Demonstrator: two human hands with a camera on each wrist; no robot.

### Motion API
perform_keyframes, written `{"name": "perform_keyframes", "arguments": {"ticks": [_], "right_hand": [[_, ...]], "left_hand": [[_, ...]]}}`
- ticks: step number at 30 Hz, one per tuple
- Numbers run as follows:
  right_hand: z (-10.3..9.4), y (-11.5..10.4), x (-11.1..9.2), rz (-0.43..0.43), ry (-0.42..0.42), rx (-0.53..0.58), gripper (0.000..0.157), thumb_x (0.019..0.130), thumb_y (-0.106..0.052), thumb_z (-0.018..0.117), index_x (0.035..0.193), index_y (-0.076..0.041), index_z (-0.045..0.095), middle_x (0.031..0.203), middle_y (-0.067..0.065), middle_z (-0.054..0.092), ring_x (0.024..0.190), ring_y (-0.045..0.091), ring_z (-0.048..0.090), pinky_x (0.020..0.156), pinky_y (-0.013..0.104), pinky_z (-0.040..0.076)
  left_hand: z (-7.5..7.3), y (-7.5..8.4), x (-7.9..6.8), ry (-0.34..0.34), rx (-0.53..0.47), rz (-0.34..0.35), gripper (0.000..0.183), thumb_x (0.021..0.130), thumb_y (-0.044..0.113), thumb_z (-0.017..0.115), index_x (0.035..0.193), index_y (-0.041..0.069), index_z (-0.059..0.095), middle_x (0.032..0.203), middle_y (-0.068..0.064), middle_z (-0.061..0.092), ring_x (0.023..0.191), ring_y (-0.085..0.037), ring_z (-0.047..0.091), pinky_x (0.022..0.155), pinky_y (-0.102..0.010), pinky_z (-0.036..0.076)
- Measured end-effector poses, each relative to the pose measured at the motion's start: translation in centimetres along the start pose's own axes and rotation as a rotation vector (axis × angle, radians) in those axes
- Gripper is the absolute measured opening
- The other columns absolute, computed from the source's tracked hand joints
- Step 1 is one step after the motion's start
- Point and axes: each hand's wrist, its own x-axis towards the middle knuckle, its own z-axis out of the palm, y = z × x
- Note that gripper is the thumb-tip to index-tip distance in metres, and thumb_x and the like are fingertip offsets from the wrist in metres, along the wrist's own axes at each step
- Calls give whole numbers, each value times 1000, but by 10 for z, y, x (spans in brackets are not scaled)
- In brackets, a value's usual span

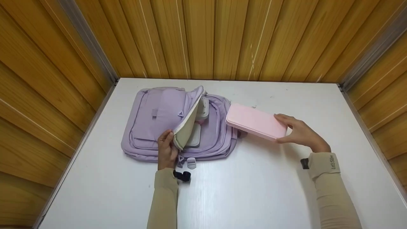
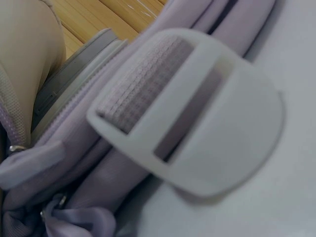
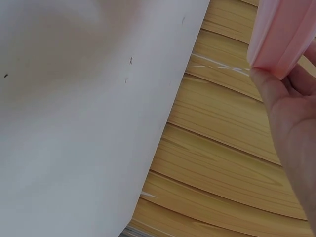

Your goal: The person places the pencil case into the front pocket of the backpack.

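A lilac backpack (image 1: pixel 168 108) lies on the white table with its front compartment partly open. My left hand (image 1: pixel 167 149) pinches the edge of the front flap (image 1: pixel 186 128) and holds it raised. Inside the opening sit two light-coloured cases, an upper one (image 1: pixel 203 109) and a lower one (image 1: pixel 194 136). To the right of the bag, my right hand (image 1: pixel 300 133) grips a pink rectangular case (image 1: pixel 256 122) by its right end, thumb at the near side. The case's left end is over the bag's right edge. A pale strap buckle (image 2: pixel 222 123) fills the left wrist view.
The white table (image 1: pixel 248 190) reaches back to a wood-panelled wall (image 1: pixel 229 38), with more panels at both sides. Zipper pulls (image 1: pixel 180 159) and a buckle hang at the bag's near edge.
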Motion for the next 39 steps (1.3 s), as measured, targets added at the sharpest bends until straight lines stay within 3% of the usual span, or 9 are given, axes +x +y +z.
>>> {"name": "perform_keyframes", "arguments": {"ticks": [15,30,39], "right_hand": [[15,-24,13,-84,-63,-15,94,68,-27,87,146,-9,38,154,19,32,143,42,24,113,60,23],[34,-51,31,-160,-139,25,95,66,-27,88,146,-12,39,154,14,33,144,36,27,115,57,23],[43,-61,42,-204,-154,27,94,65,-22,87,145,-9,40,153,16,34,143,37,27,116,57,22]], "left_hand": [[0,-1,0,-14,-7,10,9,76,7,79,84,11,75,77,2,70,72,-7,66,68,-17,55],[3,2,-1,49,1,-25,11,74,7,81,82,11,74,78,1,67,73,-9,65,69,-18,54],[1,-1,0,1,-4,-5,10,75,7,79,83,11,75,79,2,68,74,-8,66,71,-18,55]]}}
